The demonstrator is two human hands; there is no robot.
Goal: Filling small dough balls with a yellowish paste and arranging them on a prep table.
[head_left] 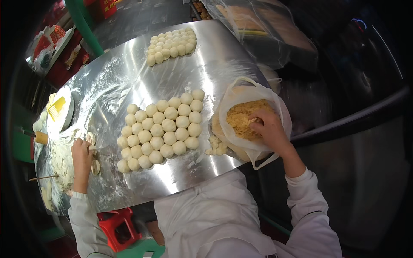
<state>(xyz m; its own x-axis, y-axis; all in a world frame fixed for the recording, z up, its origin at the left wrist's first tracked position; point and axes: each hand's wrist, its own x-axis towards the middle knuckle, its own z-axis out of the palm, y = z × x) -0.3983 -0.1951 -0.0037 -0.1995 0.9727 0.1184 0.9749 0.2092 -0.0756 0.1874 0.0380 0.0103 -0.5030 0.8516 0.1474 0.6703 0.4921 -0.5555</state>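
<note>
My right hand (270,129) reaches into a white plastic bag (227,111) and pinches a clump of crumbly yellow-brown filling (240,114). At the left, my left hand (81,157) has its fingertips on a small piece of dough (92,147). Flattened dough pieces (95,167) lie beside that hand on the floured metal table (190,175). Between my hands sits a block of round, pale dough balls (157,130), packed in rows. Small pale lumps (216,146) rest against the near left side of the bag.
Another block of dough balls (172,44) stands at the table's far end. A white basin (67,108) with a yellow scraper (56,109), a wooden-handled tool (41,137), a thin stick (43,177) and loose flour (63,158) occupy the left. Below is a red stool (117,230).
</note>
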